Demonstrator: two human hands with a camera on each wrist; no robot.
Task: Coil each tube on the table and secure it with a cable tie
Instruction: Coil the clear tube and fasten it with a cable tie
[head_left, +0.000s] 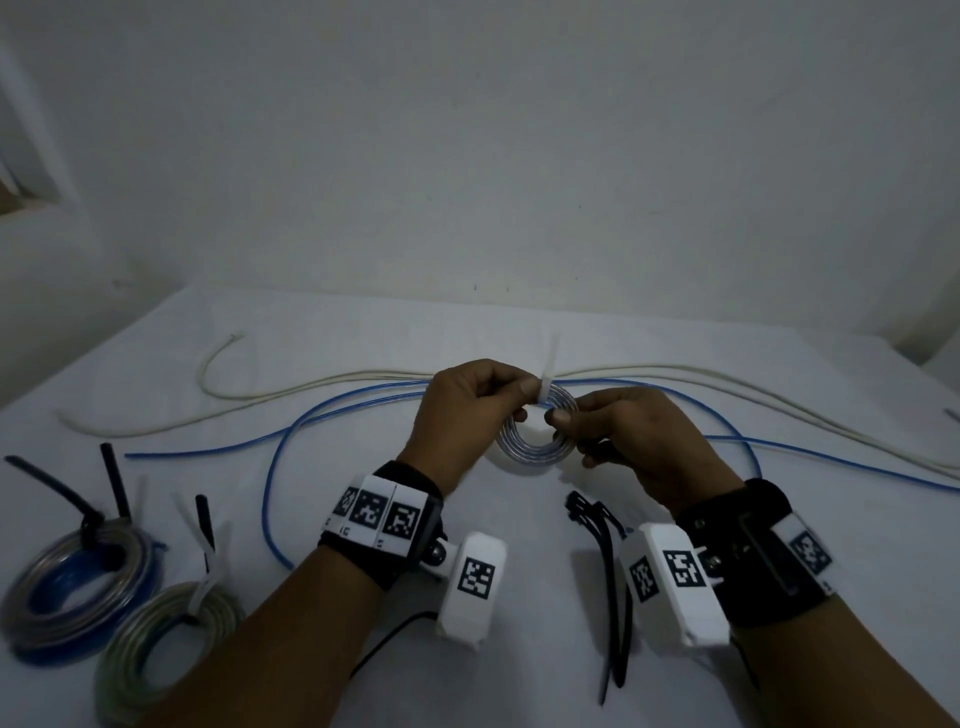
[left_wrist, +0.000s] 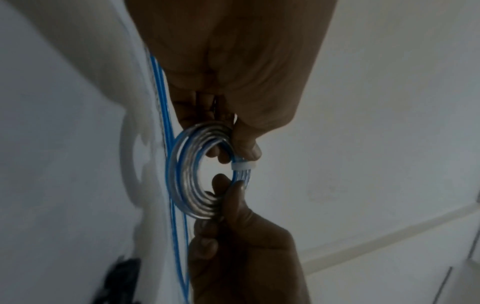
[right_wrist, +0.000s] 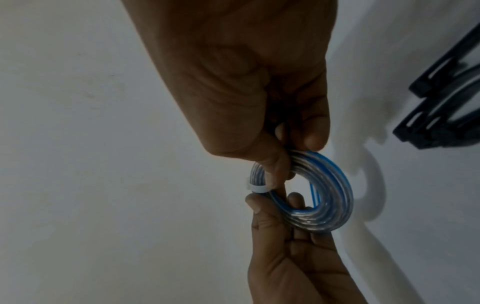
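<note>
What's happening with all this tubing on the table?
A person is bundling tubes. Both hands, the left hand and right hand, hold a small clear-and-blue coil above the table, with a white cable tie wrapped round it. Two tied coils lie at the left. A blue tube and a cream tube lie uncoiled; spare black ties wait nearby.

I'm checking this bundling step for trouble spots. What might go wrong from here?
The white cable tie wraps only one spot, so the small coil may spring open if the right hand loosens its grip. The left hand pulling the tie could skew the loops, or snag the loose blue tube underneath.
</note>
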